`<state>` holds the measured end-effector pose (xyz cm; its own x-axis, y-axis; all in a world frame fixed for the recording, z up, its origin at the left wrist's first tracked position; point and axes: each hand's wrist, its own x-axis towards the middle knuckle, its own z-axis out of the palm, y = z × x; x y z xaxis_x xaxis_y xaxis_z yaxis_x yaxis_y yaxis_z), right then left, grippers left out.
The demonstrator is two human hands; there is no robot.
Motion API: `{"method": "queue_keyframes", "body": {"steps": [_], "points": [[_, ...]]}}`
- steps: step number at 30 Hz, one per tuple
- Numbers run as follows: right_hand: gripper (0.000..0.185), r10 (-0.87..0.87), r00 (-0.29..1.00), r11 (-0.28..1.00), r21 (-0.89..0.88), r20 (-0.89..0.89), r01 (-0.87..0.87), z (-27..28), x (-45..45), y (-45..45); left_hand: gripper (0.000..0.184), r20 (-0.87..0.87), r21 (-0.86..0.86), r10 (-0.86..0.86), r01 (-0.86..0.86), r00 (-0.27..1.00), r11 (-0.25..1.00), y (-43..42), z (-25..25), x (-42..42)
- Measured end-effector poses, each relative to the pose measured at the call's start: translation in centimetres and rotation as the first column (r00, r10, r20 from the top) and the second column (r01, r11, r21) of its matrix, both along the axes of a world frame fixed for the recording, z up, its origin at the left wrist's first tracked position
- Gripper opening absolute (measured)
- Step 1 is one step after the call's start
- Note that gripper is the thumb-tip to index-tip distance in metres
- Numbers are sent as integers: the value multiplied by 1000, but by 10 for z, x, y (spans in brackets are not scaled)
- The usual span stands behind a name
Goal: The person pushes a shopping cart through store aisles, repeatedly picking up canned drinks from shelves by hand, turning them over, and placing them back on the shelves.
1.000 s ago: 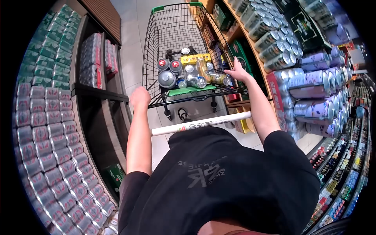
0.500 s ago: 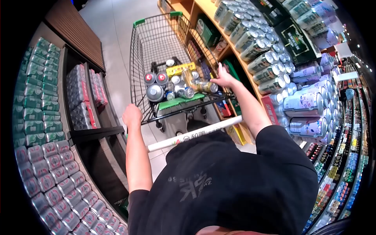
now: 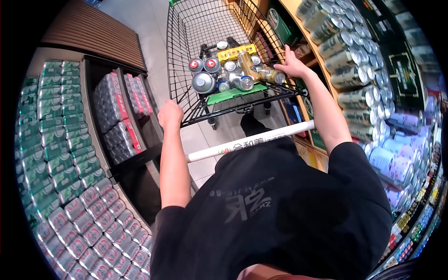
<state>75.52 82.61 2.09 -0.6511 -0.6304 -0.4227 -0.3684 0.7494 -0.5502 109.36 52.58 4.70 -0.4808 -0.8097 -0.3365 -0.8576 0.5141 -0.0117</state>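
Note:
A wire shopping cart (image 3: 235,110) with green trim stands in front of me. Its white handle bar (image 3: 252,141) crosses close to my black shirt. My left hand (image 3: 171,113) is closed on the left side of the cart's rim. On the opposite side, my right hand (image 3: 293,64) rests against the rim with thumb and fingers apart. Inside the basket are several drink cans, among them a gold can (image 3: 271,76) near my right hand. A yellow pack (image 3: 236,52) lies behind them. Two grey containers with red tops (image 3: 212,64) stand beside a larger grey one (image 3: 204,82).
Stacked green cans (image 3: 60,135) and pink-and-silver cans (image 3: 93,224) line the left, next to a dark shelf (image 3: 119,161). Wooden shelving (image 3: 322,74) with rows of cans (image 3: 352,70) runs close along the cart's right side. Tiled floor (image 3: 149,28) stretches ahead.
The cart and both hands sit higher and further right in view. Shelved goods on both sides have shifted downward in view. Both hands keep their places on the cart's rim.

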Motion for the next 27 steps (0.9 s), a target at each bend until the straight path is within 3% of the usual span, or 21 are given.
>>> {"method": "queue_keyframes", "body": {"steps": [9,16,20,26,27], "points": [[111,54,996,998,-38,-70,-56,-10,-111,-90,31,16,-20,67,-67,998,998,-64,17,-92],[116,124,961,991,-15,-249,-132,2,-175,-164,34,45,64,141,-144,989,988,-127,23,-152],[116,87,990,996,-19,-109,-89,-2,-216,-206,34,59,78,148,-152,987,985,-173,21,-192],[115,93,990,995,37,-108,-89,-1,-278,-282,31,16,114,125,-126,992,985,-247,32,-250],[115,88,991,996,24,-99,-86,-2,-288,-294,30,3,96,115,-114,993,989,-269,14,-258]]}}
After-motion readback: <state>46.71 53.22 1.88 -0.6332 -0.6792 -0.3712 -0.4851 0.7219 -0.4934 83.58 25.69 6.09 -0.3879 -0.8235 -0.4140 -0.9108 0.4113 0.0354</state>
